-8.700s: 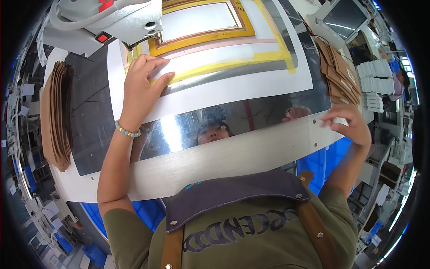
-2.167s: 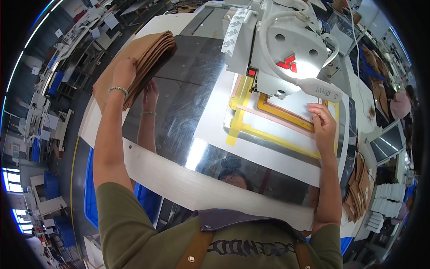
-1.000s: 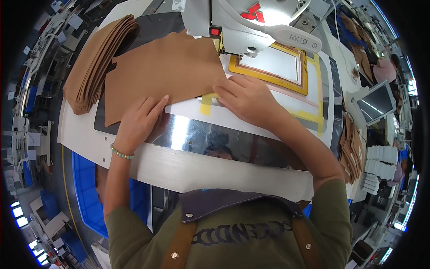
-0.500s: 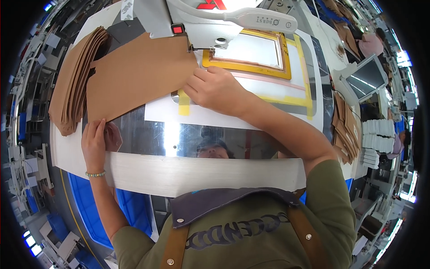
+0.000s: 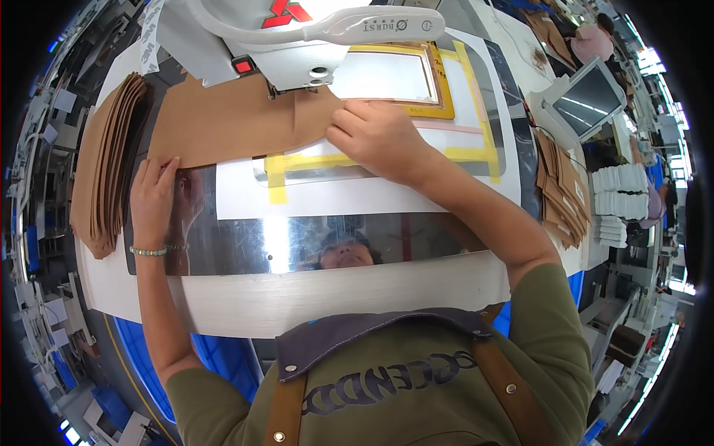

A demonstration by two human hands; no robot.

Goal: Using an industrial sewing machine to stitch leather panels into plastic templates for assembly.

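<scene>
A flat brown fabric panel lies under the head of a white sewing machine. My left hand touches its near left corner, fingers together on the edge; whether the thumb grips from beneath is hidden. At the panel's right end, my right hand pinches the edge between thumb and curled fingers. A crease runs across the panel near the machine's foot. Just beyond the right hand is a yellow-bordered frame on a white sheet with yellow tape.
A thick stack of brown panels stands left of my left hand. More brown pieces lie at the right edge, near a screen. A shiny metal plate spans the near table. Blue bins sit below.
The brown panel has shifted right and farther under the machine head, its near edge now farther from me. Both hands have moved with it, and the view has shifted slightly.
</scene>
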